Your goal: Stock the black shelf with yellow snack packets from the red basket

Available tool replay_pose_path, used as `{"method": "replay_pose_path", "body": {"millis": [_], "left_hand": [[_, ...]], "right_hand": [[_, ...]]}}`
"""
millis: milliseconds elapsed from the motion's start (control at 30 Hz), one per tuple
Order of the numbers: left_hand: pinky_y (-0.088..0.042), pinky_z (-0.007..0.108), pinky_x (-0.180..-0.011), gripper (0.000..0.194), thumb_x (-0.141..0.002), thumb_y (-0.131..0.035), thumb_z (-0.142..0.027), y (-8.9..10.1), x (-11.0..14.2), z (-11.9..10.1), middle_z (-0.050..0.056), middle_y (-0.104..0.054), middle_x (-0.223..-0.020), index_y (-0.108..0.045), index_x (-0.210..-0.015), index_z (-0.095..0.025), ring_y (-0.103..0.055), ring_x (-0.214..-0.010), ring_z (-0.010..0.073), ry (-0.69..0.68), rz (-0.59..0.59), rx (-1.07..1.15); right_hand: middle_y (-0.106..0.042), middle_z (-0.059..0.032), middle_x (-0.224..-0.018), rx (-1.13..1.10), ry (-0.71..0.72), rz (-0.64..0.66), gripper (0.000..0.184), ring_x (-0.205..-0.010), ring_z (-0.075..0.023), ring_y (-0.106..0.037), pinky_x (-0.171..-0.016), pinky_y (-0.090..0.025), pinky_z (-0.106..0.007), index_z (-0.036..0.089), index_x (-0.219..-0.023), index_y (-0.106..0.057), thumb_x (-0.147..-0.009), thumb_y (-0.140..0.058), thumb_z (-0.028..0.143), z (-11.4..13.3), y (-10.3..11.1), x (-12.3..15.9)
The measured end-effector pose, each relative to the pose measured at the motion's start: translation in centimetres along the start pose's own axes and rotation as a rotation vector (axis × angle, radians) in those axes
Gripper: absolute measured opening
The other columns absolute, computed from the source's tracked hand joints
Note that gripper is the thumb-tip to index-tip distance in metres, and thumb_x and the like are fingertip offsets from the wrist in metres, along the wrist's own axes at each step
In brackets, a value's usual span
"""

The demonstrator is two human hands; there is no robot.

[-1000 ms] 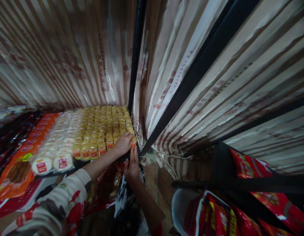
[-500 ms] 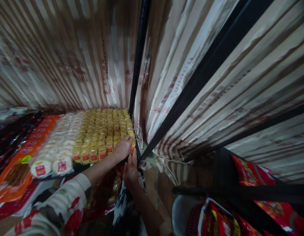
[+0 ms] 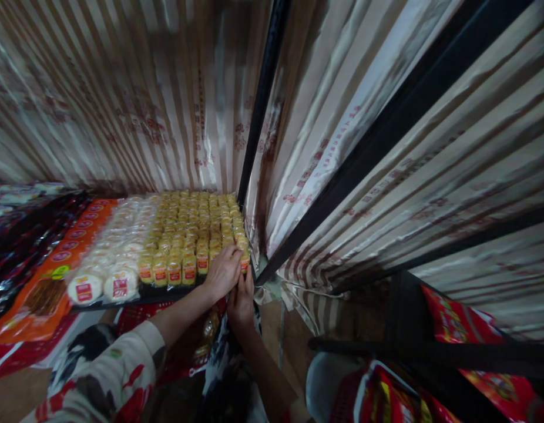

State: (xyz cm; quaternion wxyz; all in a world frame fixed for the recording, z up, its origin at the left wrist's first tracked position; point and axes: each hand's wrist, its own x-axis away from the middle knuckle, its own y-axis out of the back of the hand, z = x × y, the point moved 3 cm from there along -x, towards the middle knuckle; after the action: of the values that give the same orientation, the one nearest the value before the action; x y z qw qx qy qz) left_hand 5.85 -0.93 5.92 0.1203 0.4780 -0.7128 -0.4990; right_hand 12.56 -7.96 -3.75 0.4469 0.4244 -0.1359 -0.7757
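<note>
Rows of small yellow wrapped cakes (image 3: 188, 229) with red and orange labels fill the right end of a dark shelf. At the front right corner my left hand (image 3: 224, 271) reaches over the cakes, its fingers closed on the end wrapped cake (image 3: 245, 258). Just below, my right hand (image 3: 241, 304) points upward with its fingers together against the lower front of that same cake. My hands partly cover it and nearly touch each other.
Left of the cakes lie round white wrapped biscuits (image 3: 122, 286), an orange snack pack (image 3: 47, 294) and dark shiny packets (image 3: 38, 247). Black posts (image 3: 263, 106) and striped curtains (image 3: 166, 88) stand behind. At lower right are red packets (image 3: 461, 317) and a pale bucket (image 3: 322, 382).
The view has shifted, so the shelf sits slightly further right and higher. My hands stay at the corner cake, my left hand lying a little closer over my right.
</note>
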Motion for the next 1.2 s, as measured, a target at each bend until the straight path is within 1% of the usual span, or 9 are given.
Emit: {"method": "replay_pose_path", "body": {"millis": [167, 233, 300, 367, 433, 533, 700, 867, 1200], "left_hand": [[-0.045, 0.035, -0.094, 0.027, -0.081, -0.040, -0.011, -0.4, 4.6, 0.3, 0.009, -0.051, -0.112, -0.055, -0.102, -0.019, -0.048, -0.109, 0.0200, 0.156, -0.136, 0.028], [-0.046, 0.034, -0.093, 0.028, -0.081, -0.039, -0.011, -1.2, 5.9, 0.4, 0.009, -0.054, -0.108, -0.057, -0.102, -0.018, -0.051, -0.105, 0.0200, 0.158, -0.077, 0.059], [-0.048, 0.034, -0.091, 0.029, -0.082, -0.037, -0.013, -2.3, 6.6, 0.7, 0.010, -0.058, -0.104, -0.058, -0.101, -0.016, -0.055, -0.100, 0.0198, 0.171, 0.033, 0.098], [-0.048, 0.034, -0.092, 0.032, -0.083, -0.037, -0.015, -3.1, 6.8, 1.0, 0.012, -0.059, -0.108, -0.058, -0.106, -0.014, -0.056, -0.101, 0.0202, 0.217, 0.103, 0.120], [-0.046, 0.034, -0.096, 0.036, -0.082, -0.038, -0.015, -3.7, 6.6, 1.3, 0.012, -0.058, -0.115, -0.056, -0.113, -0.013, -0.055, -0.108, 0.0204, 0.236, 0.118, 0.130], [-0.043, 0.036, -0.101, 0.041, -0.081, -0.039, -0.015, -4.3, 6.2, 1.7, 0.011, -0.057, -0.123, -0.053, -0.120, -0.015, -0.051, -0.116, 0.0198, 0.215, 0.108, 0.145], [-0.040, 0.036, -0.104, 0.045, -0.080, -0.038, -0.016, -4.9, 5.7, 2.3, 0.014, -0.053, -0.127, -0.050, -0.123, -0.010, -0.049, -0.120, 0.0205, 0.300, 0.070, 0.168], [-0.042, 0.035, -0.101, 0.043, -0.081, -0.036, -0.015, -4.9, 5.6, 2.3, 0.014, -0.056, -0.123, -0.052, -0.120, -0.011, -0.052, -0.116, 0.0194, 0.312, 0.035, 0.214], [-0.047, 0.033, -0.093, 0.033, -0.076, -0.037, -0.008, -4.4, 7.4, 2.2, 0.014, -0.061, -0.106, -0.060, -0.100, -0.011, -0.056, -0.103, 0.0187, 0.211, -0.105, 0.308]], "right_hand": [[-0.016, -0.0174, -0.150, -0.018, 0.002, -0.015, 0.051, -0.137, -0.0280, -0.019, -0.102, -0.034, -0.053, 0.014, -0.140, -0.027, -0.089, -0.031, 0.019, 0.0, 0.2, 0.2], [-0.015, -0.0161, -0.150, -0.024, -0.015, -0.005, 0.051, -0.137, -0.0266, -0.019, -0.103, -0.034, -0.051, 0.016, -0.140, -0.027, -0.089, -0.030, 0.017, -0.2, 0.0, 0.2], [-0.016, -0.0147, -0.150, -0.030, -0.036, 0.012, 0.050, -0.137, -0.0259, -0.019, -0.103, -0.034, -0.051, 0.017, -0.140, -0.028, -0.089, -0.030, 0.016, -0.5, -0.2, 0.2], [-0.018, -0.0145, -0.150, -0.034, -0.046, 0.020, 0.051, -0.137, -0.0261, -0.020, -0.103, -0.034, -0.051, 0.016, -0.139, -0.029, -0.089, -0.030, 0.016, -0.7, -0.2, 0.0], [-0.019, -0.0158, -0.149, -0.040, -0.051, 0.031, 0.052, -0.136, -0.0263, -0.022, -0.103, -0.034, -0.051, 0.013, -0.140, -0.027, -0.089, -0.029, 0.016, -0.7, -0.2, -0.1], [-0.020, -0.0169, -0.149, -0.040, -0.051, 0.043, 0.053, -0.136, -0.0255, -0.024, -0.104, -0.035, -0.049, 0.011, -0.142, -0.022, -0.089, -0.028, 0.017, -0.7, 0.0, -0.3], [-0.014, -0.0148, -0.151, -0.026, -0.055, 0.009, 0.056, -0.137, -0.0254, -0.019, -0.104, -0.034, -0.050, 0.018, -0.144, -0.013, -0.091, -0.030, 0.021, -0.8, -0.4, -0.1], [-0.013, -0.0132, -0.151, -0.001, -0.035, 0.009, 0.057, -0.137, -0.0253, -0.020, -0.104, -0.032, -0.049, 0.021, -0.144, -0.011, -0.091, -0.031, 0.023, -1.1, -1.0, 0.0], [-0.014, -0.0165, -0.150, -0.042, -0.068, 0.021, 0.051, -0.139, -0.0252, -0.014, -0.106, -0.029, -0.049, 0.012, -0.141, -0.022, -0.091, -0.027, 0.020, -0.3, -0.3, -0.4]]}}
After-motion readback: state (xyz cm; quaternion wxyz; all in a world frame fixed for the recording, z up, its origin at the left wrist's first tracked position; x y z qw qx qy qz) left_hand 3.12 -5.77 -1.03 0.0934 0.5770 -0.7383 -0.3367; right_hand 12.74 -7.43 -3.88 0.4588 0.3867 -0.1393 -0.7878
